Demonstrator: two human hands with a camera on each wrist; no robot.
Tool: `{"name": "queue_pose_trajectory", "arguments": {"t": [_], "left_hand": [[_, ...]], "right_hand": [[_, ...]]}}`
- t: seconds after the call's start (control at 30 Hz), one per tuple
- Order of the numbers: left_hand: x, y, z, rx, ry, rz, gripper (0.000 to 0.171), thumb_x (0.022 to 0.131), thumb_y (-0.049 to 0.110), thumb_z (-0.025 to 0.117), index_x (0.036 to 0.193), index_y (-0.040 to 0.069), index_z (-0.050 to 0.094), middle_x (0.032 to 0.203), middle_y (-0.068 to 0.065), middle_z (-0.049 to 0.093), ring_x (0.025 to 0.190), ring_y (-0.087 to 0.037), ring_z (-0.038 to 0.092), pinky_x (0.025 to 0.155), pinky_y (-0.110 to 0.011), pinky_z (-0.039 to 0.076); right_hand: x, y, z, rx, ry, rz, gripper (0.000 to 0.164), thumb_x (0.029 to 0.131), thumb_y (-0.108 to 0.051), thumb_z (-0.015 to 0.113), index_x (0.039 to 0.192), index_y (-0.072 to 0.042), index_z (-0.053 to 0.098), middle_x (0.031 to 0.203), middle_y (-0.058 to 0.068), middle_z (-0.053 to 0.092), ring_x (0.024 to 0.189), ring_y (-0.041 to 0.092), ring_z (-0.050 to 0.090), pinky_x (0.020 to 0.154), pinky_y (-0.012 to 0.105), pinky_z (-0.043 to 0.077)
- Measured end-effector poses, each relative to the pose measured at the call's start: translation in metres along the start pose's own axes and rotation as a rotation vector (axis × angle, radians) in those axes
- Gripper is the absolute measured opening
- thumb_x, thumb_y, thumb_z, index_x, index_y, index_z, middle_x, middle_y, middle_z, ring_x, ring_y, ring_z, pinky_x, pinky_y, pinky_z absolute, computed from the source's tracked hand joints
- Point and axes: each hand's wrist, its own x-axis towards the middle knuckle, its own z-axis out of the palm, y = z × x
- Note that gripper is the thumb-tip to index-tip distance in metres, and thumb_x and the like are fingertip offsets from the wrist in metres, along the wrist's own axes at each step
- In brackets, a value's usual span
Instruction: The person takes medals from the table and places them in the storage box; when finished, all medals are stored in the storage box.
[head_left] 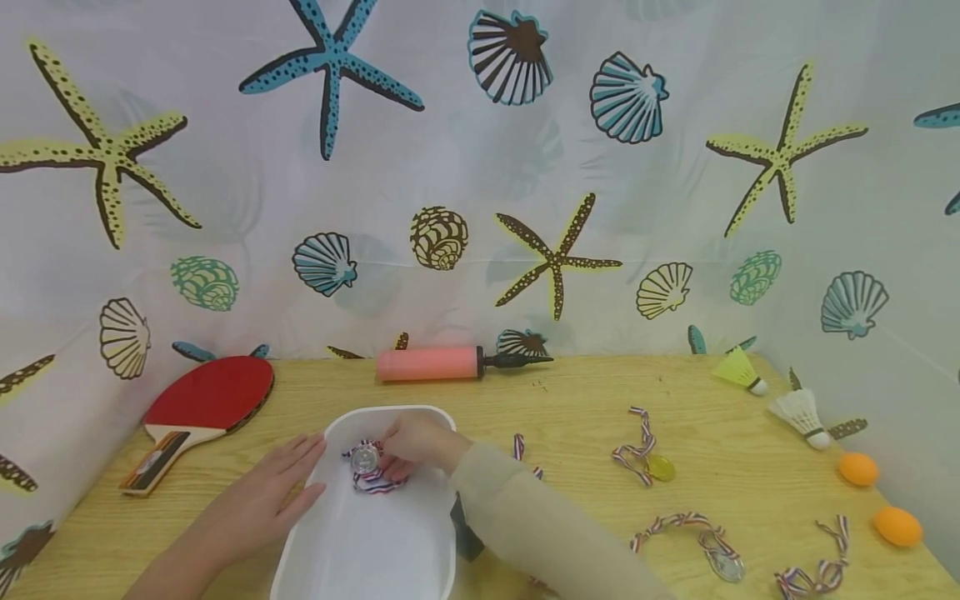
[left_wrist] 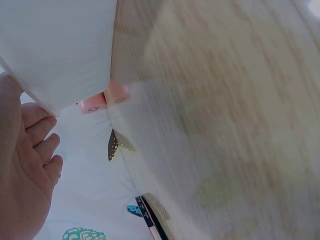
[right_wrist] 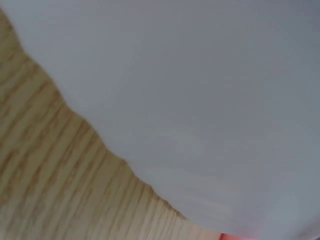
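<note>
In the head view a white plastic tub stands in front of me on the wooden table. My right hand reaches inside its far end, fingers curled at the ribbon of a silver medal with a red, white and blue ribbon. My left hand rests against the tub's left rim with fingers extended. In the left wrist view the fingers of that left hand touch the rim of the tub. The right wrist view is mostly filled by the tub's pale wall; the right hand is hidden there.
A red table tennis paddle lies left, a pink hand pump behind the tub. On the right are a gold medal, a silver medal, a loose ribbon, shuttlecocks and orange balls. A dark object is partly under the right sleeve.
</note>
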Motion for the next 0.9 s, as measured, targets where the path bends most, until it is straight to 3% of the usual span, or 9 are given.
{"name": "queue_pose_trajectory", "arguments": {"t": [0.23,0.37,0.63,0.9], "left_hand": [[0.0,0.0,0.001,0.0,-0.016,-0.011,0.06,0.092,0.038,0.053,0.137,0.0,0.041,0.142,-0.016,0.037,0.129,-0.039,0.029,0.099,-0.056,0.03],[0.0,-0.001,0.001,0.0,-0.014,-0.011,0.06,0.092,0.038,0.053,0.137,0.0,0.041,0.142,-0.016,0.037,0.129,-0.039,0.029,0.099,-0.056,0.03],[0.001,-0.001,0.001,0.0,-0.018,-0.021,0.06,0.092,0.038,0.052,0.137,0.0,0.041,0.141,-0.017,0.037,0.129,-0.039,0.029,0.099,-0.057,0.029],[0.002,0.0,0.0,0.011,-0.018,-0.018,0.06,0.092,0.038,0.053,0.137,-0.001,0.042,0.141,-0.017,0.038,0.129,-0.04,0.029,0.099,-0.056,0.03]], "right_hand": [[0.003,-0.001,0.001,0.102,-0.024,-0.023,0.024,0.089,0.003,0.054,0.112,0.006,0.061,0.074,0.011,0.066,0.068,0.022,0.065,0.062,0.028,0.054],[0.001,-0.003,-0.002,0.12,-0.045,-0.035,0.029,0.089,0.002,0.053,0.118,0.006,0.058,0.075,0.01,0.066,0.07,0.022,0.065,0.062,0.029,0.055],[-0.006,-0.008,-0.017,0.144,-0.089,-0.091,0.026,0.089,0.001,0.054,0.114,0.008,0.059,0.077,0.012,0.067,0.073,0.022,0.066,0.063,0.029,0.055],[-0.032,-0.017,-0.059,0.178,-0.181,-0.25,0.025,0.092,-0.004,0.053,0.112,0.009,0.059,0.086,0.012,0.067,0.076,0.02,0.066,0.068,0.031,0.055]]}}
